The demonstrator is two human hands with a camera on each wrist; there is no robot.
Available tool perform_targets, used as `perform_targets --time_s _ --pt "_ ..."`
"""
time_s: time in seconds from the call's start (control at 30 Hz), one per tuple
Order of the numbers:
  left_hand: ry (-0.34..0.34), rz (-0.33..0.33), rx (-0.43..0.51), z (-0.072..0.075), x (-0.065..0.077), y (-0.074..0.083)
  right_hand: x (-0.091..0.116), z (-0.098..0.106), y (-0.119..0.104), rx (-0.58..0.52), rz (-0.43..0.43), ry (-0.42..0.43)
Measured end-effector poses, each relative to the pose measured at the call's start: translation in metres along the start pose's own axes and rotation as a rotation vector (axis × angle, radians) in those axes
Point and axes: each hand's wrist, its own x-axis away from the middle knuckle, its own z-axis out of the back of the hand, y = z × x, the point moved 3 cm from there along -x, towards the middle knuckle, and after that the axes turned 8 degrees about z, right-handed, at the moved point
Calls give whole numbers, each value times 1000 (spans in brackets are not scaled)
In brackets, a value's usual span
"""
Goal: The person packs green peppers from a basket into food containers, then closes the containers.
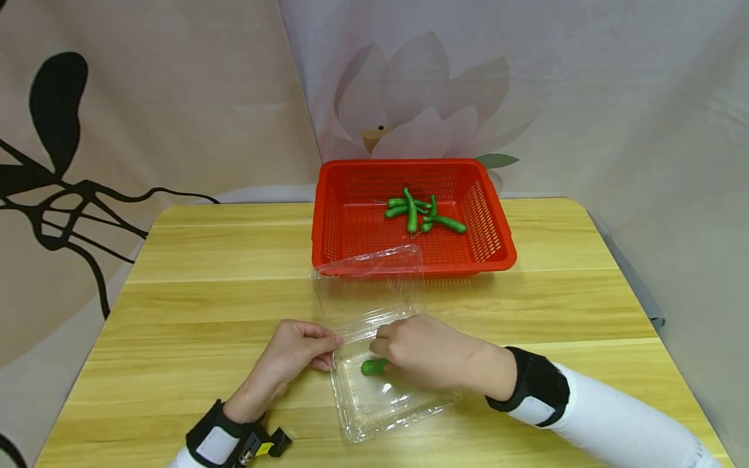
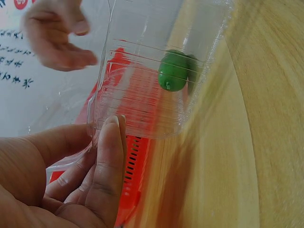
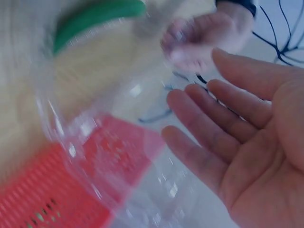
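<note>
Left grip [image 1: 300,350] pinching near rim of plastic box [image 1: 364,408]; right grip [image 1: 424,354] loose, empty, above | pepper [image 1: 373,367] inside box, partly behind right hand | best: steady rim, lift fingers without brushing pepper, could roll | long axis roughly crosswise, blunt end leftward, far end hidden from head view

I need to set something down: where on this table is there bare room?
The table is bare left of the basket, and between the basket and the right forearm. The middle is crowded: the open box, holding a pepper, has the left hand at its edge and the right hand over it.
</note>
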Motion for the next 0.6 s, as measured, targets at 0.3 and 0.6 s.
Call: perform_targets --time_s 0.3,0.6 --pt "3 5 -8 1 0 -1 12 54 19 -55 6 212" --pt "-6 4 -7 1 1 -1 18 98 59 -49 -43 380"
